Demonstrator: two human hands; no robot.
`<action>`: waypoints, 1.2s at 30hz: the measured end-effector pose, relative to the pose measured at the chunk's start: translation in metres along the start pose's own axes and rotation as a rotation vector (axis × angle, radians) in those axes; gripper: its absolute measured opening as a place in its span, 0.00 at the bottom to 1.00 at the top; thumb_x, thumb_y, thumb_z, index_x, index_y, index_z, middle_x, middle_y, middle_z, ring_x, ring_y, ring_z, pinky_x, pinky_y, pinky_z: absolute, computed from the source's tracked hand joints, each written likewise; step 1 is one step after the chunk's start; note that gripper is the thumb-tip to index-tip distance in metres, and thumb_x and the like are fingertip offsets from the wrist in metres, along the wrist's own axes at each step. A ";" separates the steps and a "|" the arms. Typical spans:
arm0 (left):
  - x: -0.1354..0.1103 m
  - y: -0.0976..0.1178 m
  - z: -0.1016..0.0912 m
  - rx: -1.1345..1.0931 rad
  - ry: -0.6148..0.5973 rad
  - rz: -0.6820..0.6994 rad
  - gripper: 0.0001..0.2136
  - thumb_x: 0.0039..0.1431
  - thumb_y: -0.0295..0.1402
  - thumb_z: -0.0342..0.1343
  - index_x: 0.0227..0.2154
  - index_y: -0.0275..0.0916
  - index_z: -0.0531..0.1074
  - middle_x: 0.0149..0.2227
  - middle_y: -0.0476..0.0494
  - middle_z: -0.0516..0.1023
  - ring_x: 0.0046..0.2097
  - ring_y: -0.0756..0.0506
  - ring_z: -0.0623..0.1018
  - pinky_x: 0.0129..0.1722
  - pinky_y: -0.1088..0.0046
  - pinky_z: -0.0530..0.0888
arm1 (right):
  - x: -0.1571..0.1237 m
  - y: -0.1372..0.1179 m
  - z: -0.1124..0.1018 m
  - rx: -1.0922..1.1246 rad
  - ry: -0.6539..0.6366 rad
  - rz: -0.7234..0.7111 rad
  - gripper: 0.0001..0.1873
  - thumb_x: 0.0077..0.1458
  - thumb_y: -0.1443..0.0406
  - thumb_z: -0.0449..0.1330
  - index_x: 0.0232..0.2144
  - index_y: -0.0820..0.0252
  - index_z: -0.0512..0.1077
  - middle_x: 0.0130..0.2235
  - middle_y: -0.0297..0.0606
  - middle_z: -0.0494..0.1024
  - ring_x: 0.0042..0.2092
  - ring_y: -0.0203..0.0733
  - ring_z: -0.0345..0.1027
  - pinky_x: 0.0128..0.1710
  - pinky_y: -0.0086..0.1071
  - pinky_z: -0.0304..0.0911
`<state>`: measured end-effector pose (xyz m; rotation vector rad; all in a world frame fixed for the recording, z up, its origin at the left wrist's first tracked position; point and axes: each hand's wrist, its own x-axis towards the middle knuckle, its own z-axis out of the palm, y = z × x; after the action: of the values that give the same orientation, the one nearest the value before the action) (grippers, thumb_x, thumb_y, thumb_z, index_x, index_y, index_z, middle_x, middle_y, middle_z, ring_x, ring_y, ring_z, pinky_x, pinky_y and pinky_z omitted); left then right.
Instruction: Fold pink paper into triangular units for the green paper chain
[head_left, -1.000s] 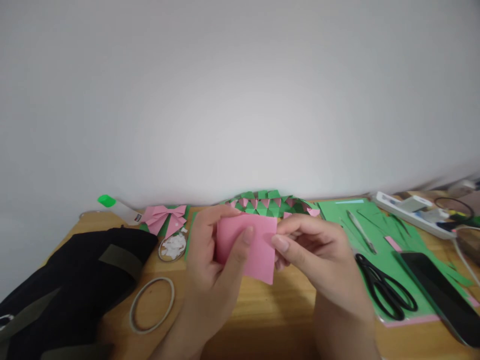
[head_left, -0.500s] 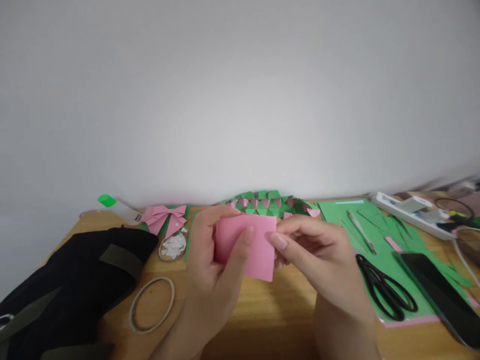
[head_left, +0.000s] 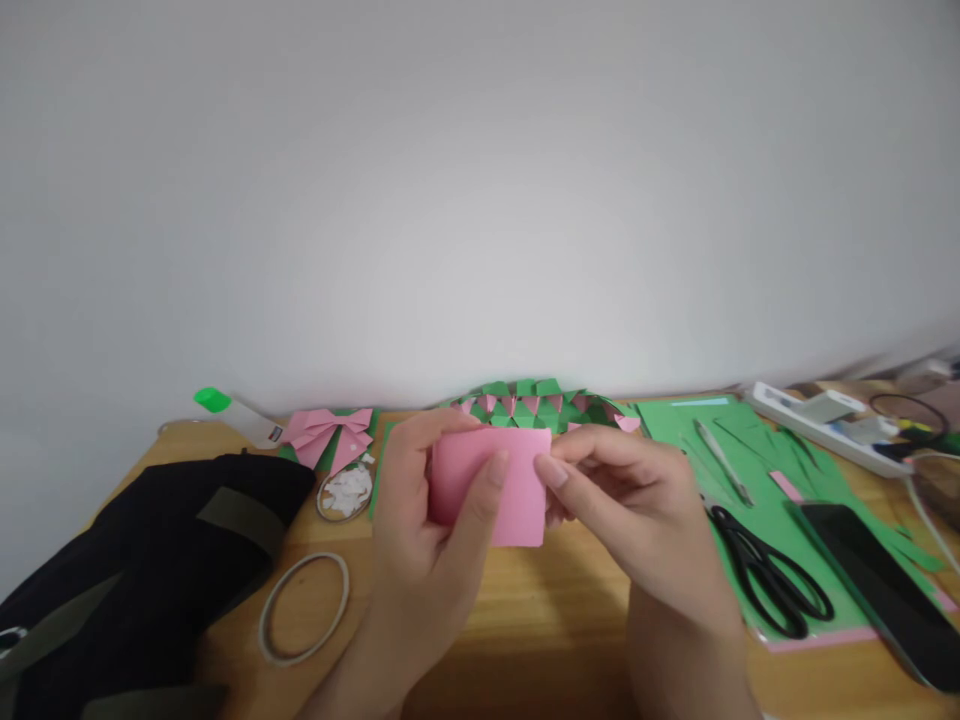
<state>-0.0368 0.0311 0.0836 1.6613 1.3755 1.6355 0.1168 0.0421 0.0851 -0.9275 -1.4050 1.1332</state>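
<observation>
Up above the table, a piece of pink paper (head_left: 522, 495) is held between both hands, its left side curving back. My left hand (head_left: 435, 530) is closed on it, thumb flat across the front and fingers behind. With thumb and forefinger my right hand (head_left: 630, 500) pinches the paper's right edge; its other fingers are curled and partly hidden. Behind the hands, against the wall, stands a folded green and pink paper piece (head_left: 525, 402). A pink paper bow (head_left: 330, 435) on green paper lies to the left.
Black scissors (head_left: 772, 575), a pen (head_left: 724, 462) and a phone (head_left: 877, 585) lie on green paper sheets (head_left: 675, 425) at right, near a power strip (head_left: 832, 425). To the left are a tape ring (head_left: 304, 608), white scraps (head_left: 347, 492), a glue stick (head_left: 244, 418) and black cloth (head_left: 165, 540).
The lower right corner of the pink paper has risen slightly, and its bottom edge now looks more level. My right hand has shifted slightly left and up. Both hands keep their hold.
</observation>
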 end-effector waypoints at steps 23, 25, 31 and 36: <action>0.011 0.012 -0.008 -0.261 -0.066 -0.358 0.09 0.47 0.27 0.67 0.33 0.43 0.78 0.27 0.53 0.80 0.26 0.52 0.78 0.24 0.81 0.74 | 0.001 -0.005 -0.006 -0.207 0.108 -0.135 0.11 0.58 0.66 0.62 0.23 0.59 0.72 0.19 0.30 0.70 0.21 0.30 0.62 0.19 0.24 0.59; 0.010 0.014 -0.007 -0.322 -0.106 -0.402 0.16 0.45 0.27 0.68 0.39 0.45 0.78 0.30 0.52 0.82 0.28 0.51 0.79 0.26 0.80 0.76 | 0.001 -0.005 -0.006 -0.208 0.115 -0.132 0.11 0.58 0.66 0.61 0.23 0.59 0.72 0.20 0.30 0.70 0.21 0.30 0.62 0.19 0.23 0.59; 0.011 0.014 -0.006 -0.376 -0.102 -0.568 0.08 0.46 0.32 0.69 0.31 0.41 0.80 0.25 0.49 0.82 0.26 0.49 0.79 0.23 0.79 0.75 | 0.000 -0.005 -0.008 -0.206 0.116 -0.151 0.11 0.58 0.67 0.62 0.23 0.59 0.72 0.20 0.30 0.71 0.21 0.30 0.63 0.19 0.24 0.59; 0.015 0.000 -0.009 -0.409 -0.081 -0.470 0.05 0.49 0.32 0.68 0.22 0.39 0.78 0.18 0.52 0.76 0.22 0.54 0.72 0.21 0.82 0.69 | -0.003 -0.003 -0.010 -0.224 0.155 -0.202 0.09 0.58 0.70 0.62 0.25 0.57 0.73 0.21 0.28 0.72 0.22 0.29 0.64 0.20 0.22 0.59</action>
<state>-0.0480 0.0415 0.0928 1.0615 1.1777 1.4319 0.1276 0.0397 0.0873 -0.9837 -1.4800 0.7488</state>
